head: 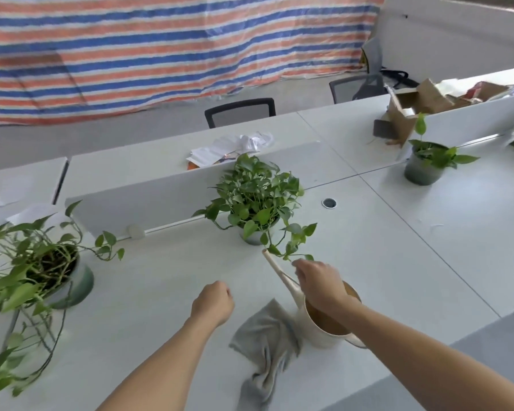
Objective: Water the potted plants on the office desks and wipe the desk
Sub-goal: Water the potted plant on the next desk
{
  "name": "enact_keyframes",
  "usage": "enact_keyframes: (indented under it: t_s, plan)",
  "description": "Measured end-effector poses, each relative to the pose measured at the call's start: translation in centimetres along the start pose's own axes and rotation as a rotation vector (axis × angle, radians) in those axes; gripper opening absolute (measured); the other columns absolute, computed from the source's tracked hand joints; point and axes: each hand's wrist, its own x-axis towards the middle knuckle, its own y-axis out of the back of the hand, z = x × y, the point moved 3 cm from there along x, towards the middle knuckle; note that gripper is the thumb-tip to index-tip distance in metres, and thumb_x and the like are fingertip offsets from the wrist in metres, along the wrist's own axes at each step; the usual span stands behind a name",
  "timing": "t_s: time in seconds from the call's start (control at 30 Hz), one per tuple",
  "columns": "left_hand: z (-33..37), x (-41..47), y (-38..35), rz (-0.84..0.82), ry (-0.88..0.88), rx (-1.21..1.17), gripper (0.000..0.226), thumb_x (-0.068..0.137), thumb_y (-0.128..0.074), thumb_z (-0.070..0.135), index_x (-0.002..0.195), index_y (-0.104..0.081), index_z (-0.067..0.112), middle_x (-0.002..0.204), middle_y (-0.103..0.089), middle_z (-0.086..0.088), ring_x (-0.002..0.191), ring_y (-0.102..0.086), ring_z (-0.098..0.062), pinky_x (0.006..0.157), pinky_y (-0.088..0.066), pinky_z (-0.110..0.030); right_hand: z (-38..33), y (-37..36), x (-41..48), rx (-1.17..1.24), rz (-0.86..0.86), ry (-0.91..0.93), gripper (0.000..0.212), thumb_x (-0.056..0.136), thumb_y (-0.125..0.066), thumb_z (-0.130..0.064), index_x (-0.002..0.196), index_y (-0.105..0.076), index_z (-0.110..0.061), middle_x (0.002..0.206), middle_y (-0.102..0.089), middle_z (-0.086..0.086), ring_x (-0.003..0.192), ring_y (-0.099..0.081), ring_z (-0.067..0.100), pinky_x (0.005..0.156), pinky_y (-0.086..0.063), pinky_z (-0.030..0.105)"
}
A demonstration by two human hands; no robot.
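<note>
**Ana:** What is hard to see?

**Ben:** The right grip is over the open top of the watering can. Its fingers bend down, but what is under them is hidden. I cannot tell if it holds anything. The left plant is blurry, and the picture's edge cuts it off.

**Ana:** And the other hand?

**Ben:** The left grip is above the desk. Its fingers are curled in with nothing inside.

**Ana:** Any words to read?

**Ben:** The crumpled papers behind the divider have print on them. It is too small and fuzzy to read.

**Ana:** Where is the can?

**Ben:** It stands on the desk near the front edge. It is round, smooth and cream, and brown inside. Its long thin spout points up toward the middle plant, and the tip is near a hanging leaf.

**Ana:** And the cloth?

**Ben:** The cloth is grey, soft and wrinkled. It lies bunched on the desk, touching the can's left side.

**Ana:** What about the pots?

**Ben:** Pointy green leaves hide most of the middle plant's pale pot. The right plant sits in a round grey pot, well apart from the can.

**Ana:** What is farther back?

**Ben:** Open cardboard boxes, a chair with a mesh back, and a sheet striped red, blue and white.
</note>
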Motion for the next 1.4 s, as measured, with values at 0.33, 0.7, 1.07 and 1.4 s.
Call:
enact_keyframes:
  t_s: [0.33,0.7,1.07,1.4]
  plan:
    - [9.7,-0.7,-3.0,-0.312,-0.080,-0.379,0.026,0.100,-0.041,0.026,0.089,-0.060,0.012,0.088,-0.066,-0.008,0.065,-0.059,-0.019,0.050,-0.049,-0.027,9.7,1.2,-4.3,0.019,-0.257,-0.544,0.047,0.100,-0.039,-0.057,0.134,-0.055,-0.029,0.128,-0.065,-0.003,0.119,-0.058,0.021,0.090,-0.045,0.034]
    - [13.1,-2.7,-5.3,-0.433,-0.148,-0.450,0.015,0.097,-0.048,0.018,0.099,-0.063,0.013,0.084,-0.066,-0.004,0.064,-0.063,-0.017,0.060,-0.055,-0.026,11.5,-0.5,-7.9,0.536,-0.423,-0.613,0.026,0.101,-0.043,-0.028,0.093,-0.062,-0.012,0.066,-0.064,0.007,0.058,-0.060,0.025,0.048,-0.047,0.030]
    - [14.8,-2.6,-5.2,-0.225,-0.047,-0.416,0.016,0.089,-0.062,0.012,0.090,-0.048,0.019,0.089,-0.063,-0.007,0.059,-0.066,-0.017,0.055,-0.058,-0.024,11.9,0.8,-5.9,0.470,-0.457,-0.448,0.034,0.100,-0.040,-0.035,0.092,-0.060,-0.009,0.061,-0.068,0.004,0.050,-0.062,0.018,0.055,-0.051,0.029]
    - [20.2,-3.0,-2.1,-0.005,-0.054,-0.657,0.018,0.078,-0.062,0.007,0.077,-0.044,0.009,0.065,-0.062,-0.015,0.039,-0.058,-0.022,0.039,-0.045,-0.024,14.8,7.9,-1.4,0.377,-0.392,-0.195,0.043,0.103,-0.036,-0.040,0.086,-0.059,-0.008,0.058,-0.066,0.000,0.056,-0.059,0.018,0.063,-0.051,0.032]
